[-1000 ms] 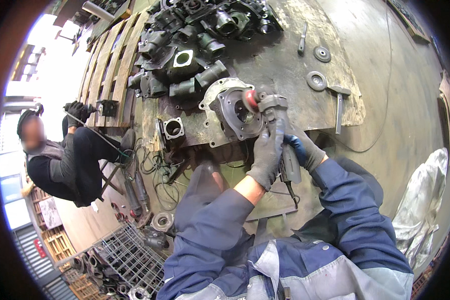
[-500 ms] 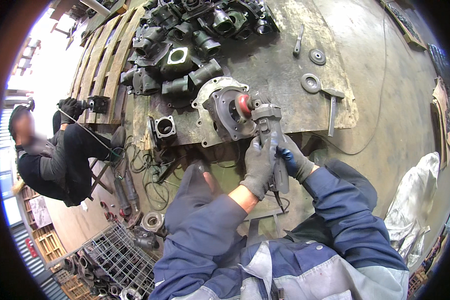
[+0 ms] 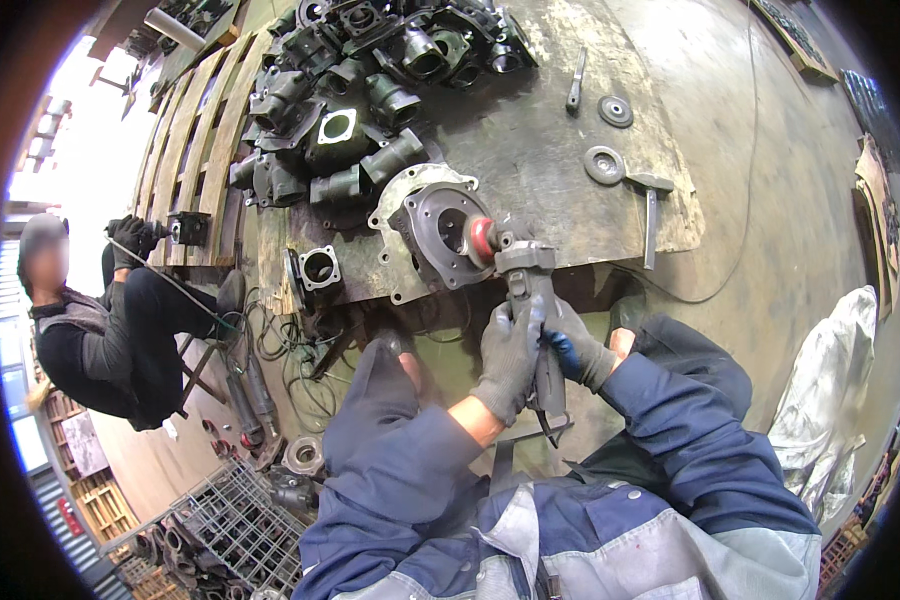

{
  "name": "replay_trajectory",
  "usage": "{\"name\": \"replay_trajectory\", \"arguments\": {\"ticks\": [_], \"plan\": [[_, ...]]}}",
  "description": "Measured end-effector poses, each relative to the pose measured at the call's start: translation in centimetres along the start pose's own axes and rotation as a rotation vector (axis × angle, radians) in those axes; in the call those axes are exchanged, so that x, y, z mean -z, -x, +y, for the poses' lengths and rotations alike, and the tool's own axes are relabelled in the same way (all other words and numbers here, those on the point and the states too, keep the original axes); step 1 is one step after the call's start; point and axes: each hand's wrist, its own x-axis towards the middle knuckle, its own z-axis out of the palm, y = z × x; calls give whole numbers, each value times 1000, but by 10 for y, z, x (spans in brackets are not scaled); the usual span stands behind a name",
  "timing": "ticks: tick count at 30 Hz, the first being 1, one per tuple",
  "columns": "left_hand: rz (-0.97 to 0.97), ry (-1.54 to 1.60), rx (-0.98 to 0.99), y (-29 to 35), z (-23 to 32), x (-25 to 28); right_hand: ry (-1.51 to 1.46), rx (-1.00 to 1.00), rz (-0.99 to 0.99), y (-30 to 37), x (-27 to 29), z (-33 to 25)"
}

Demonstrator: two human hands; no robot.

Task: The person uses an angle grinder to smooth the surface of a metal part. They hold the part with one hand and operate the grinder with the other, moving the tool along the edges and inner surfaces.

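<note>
Both gloved hands (image 3: pixel 535 345) grip grinder (image 3: pixel 532 300) against metal housing (image 3: pixel 435 232).

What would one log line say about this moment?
left hand: shut on grinder | right hand: shut on grinder | red disc: at round metal housing | hammer: lying aside

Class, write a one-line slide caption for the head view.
Both gloved hands, left hand and right hand, grip an angle grinder against a round metal housing.

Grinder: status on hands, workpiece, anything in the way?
Left hand and right hand both gripping the angle grinder. Red disc at the bore of the round flanged housing. Hammer lies to the right, apart.
</note>
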Motion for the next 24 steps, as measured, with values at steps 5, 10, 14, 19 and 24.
{"name": "replay_trajectory", "arguments": {"ticks": [5, 10, 14, 19, 24], "plan": [[80, 99, -46, 15, 2, 6, -15, 37, -95, 6, -12, -6], [27, 194, 13, 10, 6, 8, -108, -28, -41, 7, -15, 0], [-2, 156, 40, 0, 10, 9, -124, 72, -54, -6, -11, 6], [-65, 284, 10, -7, 23, 10, 68, 137, -76, -17, -12, -12], [-68, 201, -120, -7, 39, 16, 187, 47, -48, -21, -24, -46]]}}
